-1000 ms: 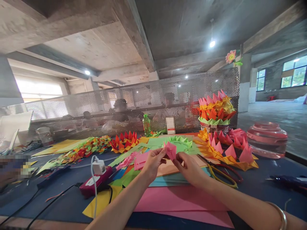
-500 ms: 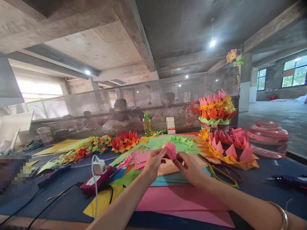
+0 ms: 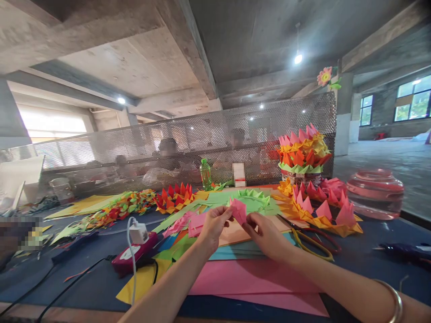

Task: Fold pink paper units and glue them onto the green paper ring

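Between my hands is a small folded piece of pink paper [image 3: 239, 211], held above the stacked sheets. My left hand [image 3: 217, 224] pinches its left edge between thumb and fingers. On its lower right edge, my right hand [image 3: 261, 231] is closed in a pinch. Just behind the folded piece lies a ring of light green paper points [image 3: 254, 197]. Cut pink paper pieces [image 3: 197, 224] rest left of my left hand. Under my wrists spread large pink sheets [image 3: 249, 278], with light blue sheets [image 3: 235, 253] above them.
Yellow-handled scissors [image 3: 313, 246] lie right of my right hand. Pink and orange paper points [image 3: 325, 215] stand behind them, near a clear jar [image 3: 375, 195]. A purple power strip [image 3: 134, 253] with a white plug sits left. A green bottle [image 3: 205, 175] stands before the perforated screen [image 3: 215, 134].
The view has shifted very slightly. Both hands keep their pinch on the pink folded paper, which has hardly moved.
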Motion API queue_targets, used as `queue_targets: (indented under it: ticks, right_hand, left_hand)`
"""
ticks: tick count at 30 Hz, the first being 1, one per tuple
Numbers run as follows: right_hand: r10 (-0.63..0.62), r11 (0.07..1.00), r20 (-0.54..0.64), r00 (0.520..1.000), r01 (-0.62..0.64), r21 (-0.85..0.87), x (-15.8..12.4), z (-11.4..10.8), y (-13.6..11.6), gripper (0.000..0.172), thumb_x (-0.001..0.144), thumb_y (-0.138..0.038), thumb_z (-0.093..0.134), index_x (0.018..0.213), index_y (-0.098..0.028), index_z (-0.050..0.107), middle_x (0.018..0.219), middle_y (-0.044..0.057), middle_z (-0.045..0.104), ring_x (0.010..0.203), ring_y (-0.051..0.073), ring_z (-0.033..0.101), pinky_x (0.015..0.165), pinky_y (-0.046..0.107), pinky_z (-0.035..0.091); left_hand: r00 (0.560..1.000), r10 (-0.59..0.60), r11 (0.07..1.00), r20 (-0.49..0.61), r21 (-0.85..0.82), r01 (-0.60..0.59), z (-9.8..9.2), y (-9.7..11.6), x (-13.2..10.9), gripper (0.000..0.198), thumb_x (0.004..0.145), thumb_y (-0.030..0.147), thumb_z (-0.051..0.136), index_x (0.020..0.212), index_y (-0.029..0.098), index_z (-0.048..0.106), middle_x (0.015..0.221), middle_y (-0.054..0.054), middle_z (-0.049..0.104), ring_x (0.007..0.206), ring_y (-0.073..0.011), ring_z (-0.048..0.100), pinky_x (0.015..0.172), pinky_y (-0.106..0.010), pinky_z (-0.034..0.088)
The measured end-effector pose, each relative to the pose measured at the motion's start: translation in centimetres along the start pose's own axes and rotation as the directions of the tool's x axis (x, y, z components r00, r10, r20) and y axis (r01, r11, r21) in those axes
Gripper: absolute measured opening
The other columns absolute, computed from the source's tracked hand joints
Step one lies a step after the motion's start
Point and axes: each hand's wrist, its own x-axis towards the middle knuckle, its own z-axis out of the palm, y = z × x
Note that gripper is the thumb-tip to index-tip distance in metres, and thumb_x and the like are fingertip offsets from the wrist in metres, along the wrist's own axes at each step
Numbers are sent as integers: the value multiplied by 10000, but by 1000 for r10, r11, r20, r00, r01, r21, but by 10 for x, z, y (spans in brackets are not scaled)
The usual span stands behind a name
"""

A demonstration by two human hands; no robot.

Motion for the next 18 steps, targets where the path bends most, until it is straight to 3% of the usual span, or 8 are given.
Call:
queue_targets:
  ticks: [6, 10, 13, 18]
  right_hand:
    - [-8, 1000, -10, 1000, 7, -10, -1, 1, 1, 241, 947, -358, 440, 745, -227, 438, 747, 22, 542, 690, 184, 504, 613, 298, 369]
    - [-4, 1000, -17, 1000, 4, -10, -1, 1, 2, 237, 946, -345, 434, 740, -229, 431, 743, 20, 537, 683, 182, 504, 612, 295, 370]
    - [1, 1000, -22, 1000, -1, -7, 0, 1, 3, 220, 945, -336, 438, 755, -226, 452, 741, 23, 545, 684, 185, 514, 607, 293, 379]
    - [0, 1000, -36, 999, 0, -7, 1, 2, 4, 240, 949, -346, 448, 742, -225, 451, 743, 28, 547, 687, 186, 514, 606, 293, 382]
  left_hand:
    - [1000, 2, 999, 24, -34, -2, 1, 2, -3, 233, 956, 345, 630, 869, 130, 633, 817, -6, 634, 699, -133, 606, 656, -284, 522]
    - [998, 6, 994, 58, -113, 0, 5, 9, -7, 391, 837, 515, 713, 736, 141, 658, 728, -15, 633, 698, -128, 569, 626, -233, 411]
    - [994, 1, 988, 106, -154, 15, 8, 13, -9, 460, 749, 612, 743, 766, 153, 713, 755, -33, 662, 708, -133, 552, 622, -232, 369]
    - [986, -8, 986, 168, -165, 36, 9, 12, -9, 380, 636, 495, 864, 764, 161, 737, 735, -19, 669, 674, -121, 506, 616, -236, 345]
